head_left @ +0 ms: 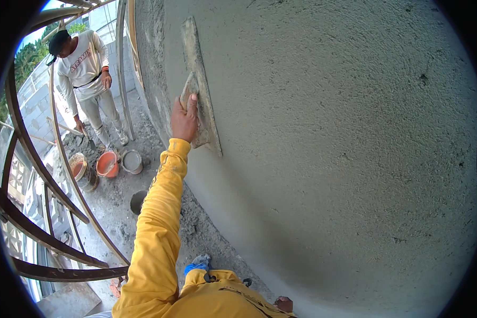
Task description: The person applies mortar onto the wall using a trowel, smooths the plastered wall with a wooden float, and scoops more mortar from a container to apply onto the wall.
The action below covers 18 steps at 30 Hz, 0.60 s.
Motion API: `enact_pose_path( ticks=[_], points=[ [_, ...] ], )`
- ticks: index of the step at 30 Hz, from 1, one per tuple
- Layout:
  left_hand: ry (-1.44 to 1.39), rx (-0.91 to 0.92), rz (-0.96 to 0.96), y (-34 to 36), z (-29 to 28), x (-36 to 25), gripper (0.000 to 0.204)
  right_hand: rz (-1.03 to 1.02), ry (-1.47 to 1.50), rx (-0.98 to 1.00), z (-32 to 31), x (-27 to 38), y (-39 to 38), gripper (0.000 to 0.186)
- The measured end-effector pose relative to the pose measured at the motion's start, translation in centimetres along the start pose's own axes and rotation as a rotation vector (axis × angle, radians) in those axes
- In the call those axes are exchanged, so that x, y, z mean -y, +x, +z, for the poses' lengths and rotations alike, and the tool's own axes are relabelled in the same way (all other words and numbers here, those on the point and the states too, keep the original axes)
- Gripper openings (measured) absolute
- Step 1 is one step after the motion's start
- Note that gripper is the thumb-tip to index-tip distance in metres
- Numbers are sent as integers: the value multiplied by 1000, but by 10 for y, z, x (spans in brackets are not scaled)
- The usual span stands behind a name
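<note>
My left hand (184,121), at the end of a yellow sleeve, is closed round the handle of a long plastering float (192,50). The float is smeared with dried mortar, and its blade lies along the wall, slanting from upper left to lower right. Wet grey plaster (312,138) covers the wall; it looks smooth around the float and rougher, with small pits, farther right. Only a small part of my right hand (284,303) shows low at the lower edge, beside my yellow shirt. Its fingers cannot be made out.
A co-worker (85,66) stands at the far left, gripping a hand tool (89,139) over a mortar heap. Nearby are an orange bucket (107,164), a grey bucket (132,161) and a dark bucket (138,201). Scaffold bars (42,175) line the left side.
</note>
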<state>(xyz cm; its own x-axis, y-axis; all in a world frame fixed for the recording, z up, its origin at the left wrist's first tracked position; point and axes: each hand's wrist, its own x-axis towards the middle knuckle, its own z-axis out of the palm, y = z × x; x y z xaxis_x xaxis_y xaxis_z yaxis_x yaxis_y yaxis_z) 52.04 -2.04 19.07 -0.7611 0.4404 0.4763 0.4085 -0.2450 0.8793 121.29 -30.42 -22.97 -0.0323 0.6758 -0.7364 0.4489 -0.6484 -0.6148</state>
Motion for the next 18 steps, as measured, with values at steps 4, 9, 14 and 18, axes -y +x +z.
enact_pose_path(
  ticks=[4, 9, 14, 18],
  points=[
    [-154, 41, -221, -143, 36, 100, 58, -103, 171, -98, 15, 26, -6, 19],
    [-121, 297, 81, -258, 36, -4, 36, 57, -143, -152, 12, 65, -47, 25],
    [-101, 138, 293, -107, 32, -123, 34, 67, 162, -153, 1, 33, -65, 8],
    [-103, 109, 327, -44, 36, -112, 39, -131, -139, -212, 2, -22, -61, 14]
  ],
)
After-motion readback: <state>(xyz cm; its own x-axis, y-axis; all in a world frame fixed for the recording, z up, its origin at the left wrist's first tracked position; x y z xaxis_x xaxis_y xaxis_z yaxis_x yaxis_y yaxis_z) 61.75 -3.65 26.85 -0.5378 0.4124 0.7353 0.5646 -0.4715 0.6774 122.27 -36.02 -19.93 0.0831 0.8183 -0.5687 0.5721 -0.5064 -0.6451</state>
